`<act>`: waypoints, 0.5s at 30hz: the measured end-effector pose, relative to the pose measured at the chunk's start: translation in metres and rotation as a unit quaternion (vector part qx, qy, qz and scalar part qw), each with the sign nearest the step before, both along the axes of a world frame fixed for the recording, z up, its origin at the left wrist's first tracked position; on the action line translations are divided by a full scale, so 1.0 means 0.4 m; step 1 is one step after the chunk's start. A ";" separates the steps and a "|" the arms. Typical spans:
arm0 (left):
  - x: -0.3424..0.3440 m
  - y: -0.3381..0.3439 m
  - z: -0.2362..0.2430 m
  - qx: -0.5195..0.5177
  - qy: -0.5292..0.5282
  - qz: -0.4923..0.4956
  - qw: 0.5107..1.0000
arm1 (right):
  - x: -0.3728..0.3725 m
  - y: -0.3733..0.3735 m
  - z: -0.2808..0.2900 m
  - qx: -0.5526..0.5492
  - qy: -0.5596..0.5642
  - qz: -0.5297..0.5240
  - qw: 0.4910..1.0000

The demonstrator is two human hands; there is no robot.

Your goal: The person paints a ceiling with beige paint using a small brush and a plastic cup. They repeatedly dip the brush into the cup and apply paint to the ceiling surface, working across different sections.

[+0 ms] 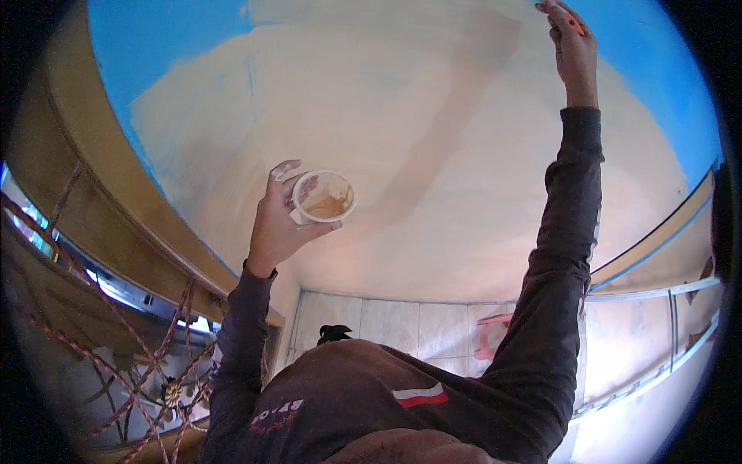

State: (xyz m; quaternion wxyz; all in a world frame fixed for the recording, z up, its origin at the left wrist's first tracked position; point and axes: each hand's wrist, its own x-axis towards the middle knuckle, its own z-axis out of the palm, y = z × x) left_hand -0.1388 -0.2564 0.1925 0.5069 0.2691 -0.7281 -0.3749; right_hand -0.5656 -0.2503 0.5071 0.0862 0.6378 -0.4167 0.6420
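My left hand (274, 220) grips a white plastic cup (325, 197) with some tan, paint-like substance inside, held before the wall (410, 85). The wall is mostly painted beige, with bright blue toward the upper left and right. My right arm is raised high toward the top right, where my right hand (575, 48) is closed on an orange handle (573, 22) against the wall; the tool's working end is hidden or too small to make out. Pale smudges mark my left fingers.
At the left are crisscrossed ropes (154, 356) beside a brown ledge (77, 139) and a bright opening. Below are pale floor tiles (390, 325), a pink plastic object (491, 332) and a dark item (332, 334). A metal ladder (672, 321) lies at the right.
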 end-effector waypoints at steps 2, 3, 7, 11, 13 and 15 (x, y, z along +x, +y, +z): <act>0.001 0.004 0.005 0.015 0.008 -0.008 1.000 | -0.002 -0.009 0.039 -0.008 -0.019 0.025 0.999; -0.003 0.002 0.009 0.022 0.012 -0.012 1.000 | -0.002 -0.009 0.053 -0.012 -0.028 0.037 0.999; -0.003 0.001 0.001 0.026 0.028 -0.025 0.999 | 0.058 -0.050 0.038 0.055 0.011 0.070 0.996; -0.005 0.003 0.001 0.035 0.034 -0.042 0.998 | 0.102 -0.065 0.028 0.034 0.004 0.016 0.999; -0.002 0.004 0.000 0.035 0.033 -0.043 0.998 | 0.128 -0.046 0.030 0.026 0.013 -0.035 0.999; -0.001 0.004 0.002 0.030 0.030 -0.044 0.998 | 0.096 -0.025 0.043 0.025 0.028 -0.063 0.997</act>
